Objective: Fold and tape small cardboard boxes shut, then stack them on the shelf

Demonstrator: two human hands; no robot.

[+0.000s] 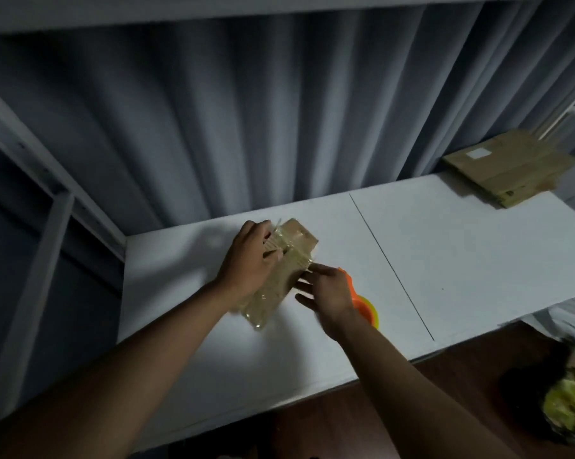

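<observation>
Mid-frame, on the white shelf (445, 246): small cardboard box (289, 260), glossy with tape, tilted. Left hand (246, 263) reaching in from lower left, fingers curled over the box's upper left side, gripping it. Right hand (329, 296) from lower right, fingers loosely spread, tips touching the box's right edge; orange tape dispenser (362, 306) just behind it. Upper right: flat cardboard stack (504, 167).

Glossy-taped cardboard box (281, 270); matt white shelf (445, 253); seemingly cloth curtain (246, 127).
</observation>
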